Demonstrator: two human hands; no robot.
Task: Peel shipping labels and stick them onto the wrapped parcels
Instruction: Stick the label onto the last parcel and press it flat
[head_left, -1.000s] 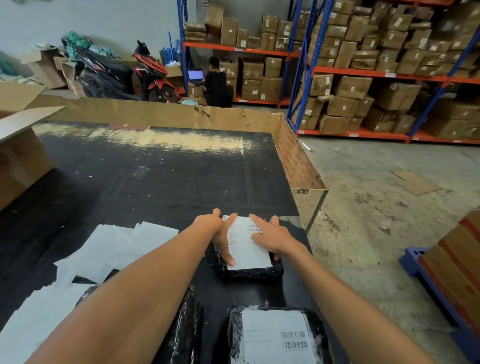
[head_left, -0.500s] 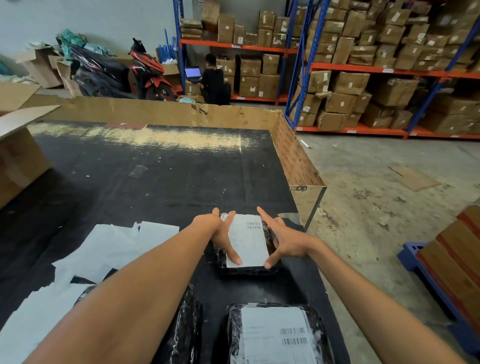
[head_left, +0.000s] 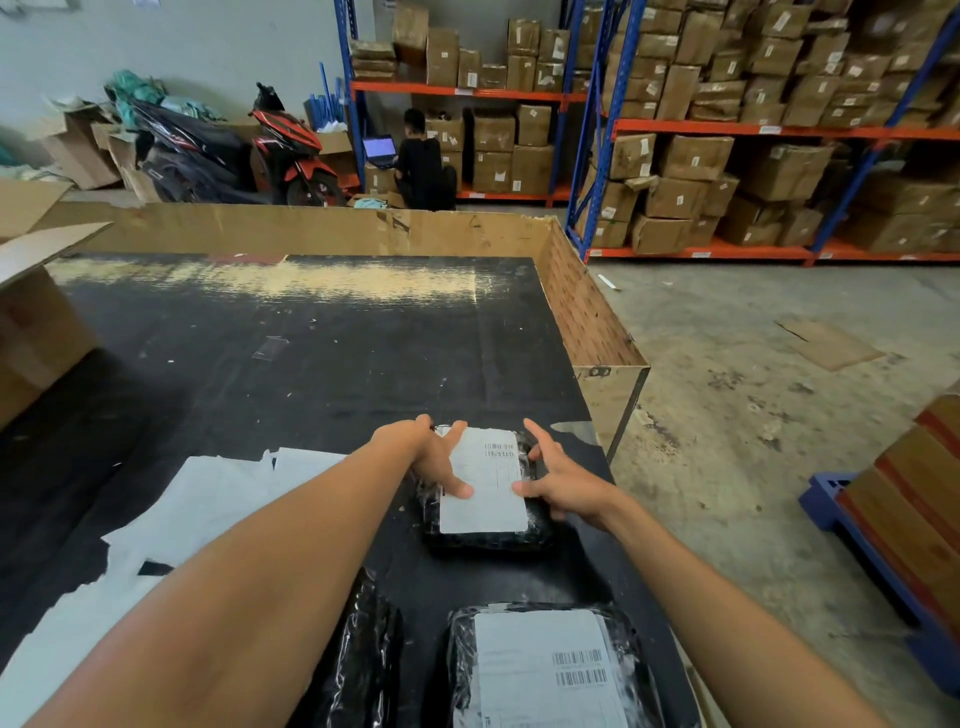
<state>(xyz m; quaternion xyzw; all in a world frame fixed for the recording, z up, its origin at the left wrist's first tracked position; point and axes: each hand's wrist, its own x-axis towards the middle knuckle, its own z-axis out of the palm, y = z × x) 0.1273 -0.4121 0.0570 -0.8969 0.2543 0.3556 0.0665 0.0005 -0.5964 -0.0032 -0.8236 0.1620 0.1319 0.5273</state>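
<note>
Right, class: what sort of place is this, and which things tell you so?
Most likely a warehouse packing area: tall racks stacked with cardboard boxes, a black-wrapped parcel bearing a shipping label on the worktable.

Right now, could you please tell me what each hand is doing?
Left hand: open, fingers pressing the label onto the parcel.
Right hand: open, thumb touching the label's edge.

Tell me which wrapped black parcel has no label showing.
The black parcel at the bottom edge, beside the left forearm; the other two show white labels.
</note>
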